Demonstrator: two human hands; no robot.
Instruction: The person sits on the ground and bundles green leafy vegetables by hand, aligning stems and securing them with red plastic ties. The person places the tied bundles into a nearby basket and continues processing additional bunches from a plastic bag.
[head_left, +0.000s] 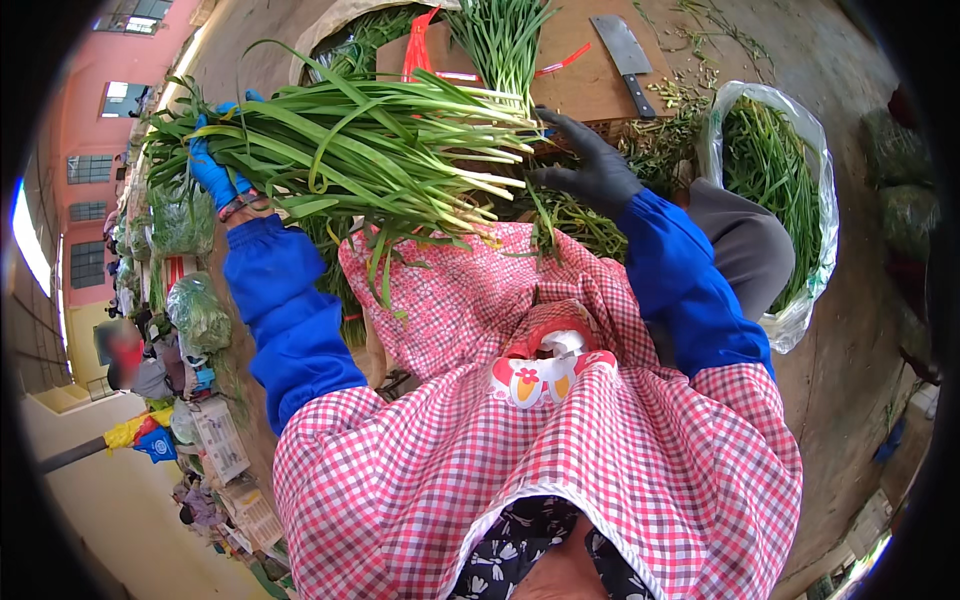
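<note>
My left hand (217, 161), in a blue glove, grips a large bunch of Chinese chives (360, 150) by its leafy end. The bunch lies sideways above my lap, with its pale stem ends towards the right. Just beyond those ends is my right hand (592, 161), in a dark grey glove, its thumb and fingers apart and nothing seen in it. A smaller bundle of chives (502, 52) rests on the wooden board (574, 82), over a red strip (564, 60). To its right a cleaver (624, 56) with a black handle lies flat.
A clear plastic bag (817, 172) full of greens (769, 180) stands beside my right knee (750, 232). Red ties (421, 45) lie at the board's left. Loose trimmings (660, 142) lie around the board. Other people (154, 360), crates (221, 435) and bagged greens (199, 311) are farther left.
</note>
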